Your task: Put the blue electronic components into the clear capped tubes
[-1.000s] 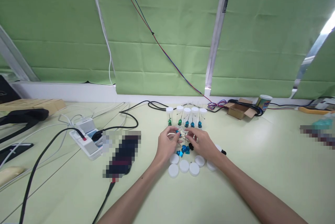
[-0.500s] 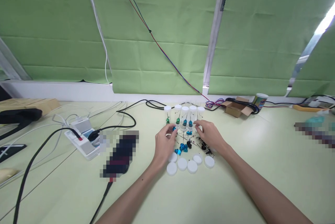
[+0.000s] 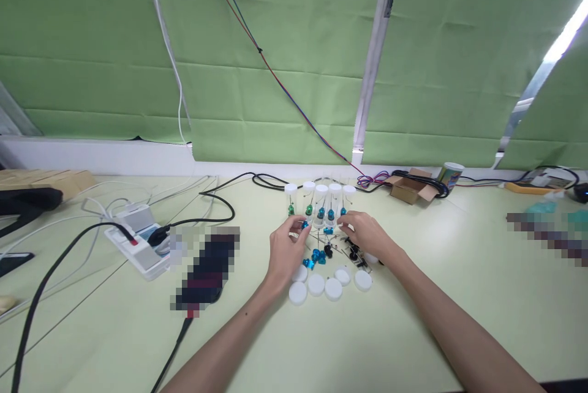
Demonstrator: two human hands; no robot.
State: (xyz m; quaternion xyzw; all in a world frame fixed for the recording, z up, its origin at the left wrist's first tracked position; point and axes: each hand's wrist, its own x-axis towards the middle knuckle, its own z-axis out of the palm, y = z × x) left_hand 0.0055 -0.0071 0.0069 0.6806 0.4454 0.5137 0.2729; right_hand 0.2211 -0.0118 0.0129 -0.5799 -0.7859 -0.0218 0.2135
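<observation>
Parts are tiny, leads barely resolving. Left hand (image 3: 285, 251) is pinching a blue component (image 3: 304, 225) between thumb and fingertip, grip closed on it, just near of the vial row (image 3: 320, 203). Right hand (image 3: 365, 235) is curling over the rightmost vial's base; can't tell if its grip is closed on anything, fingers are hiding the contact. Vials are standing upright mid-tabletop (image 3: 413, 319), clear, holding green and blue pieces. Loose blue parts (image 3: 316, 257) and white caps (image 3: 329, 284) are lying nearer. A pixelated object is sitting to the left.

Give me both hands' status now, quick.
Left hand: pinching a blue component.
Right hand: fingers curled by the vials; grip unclear.
</observation>
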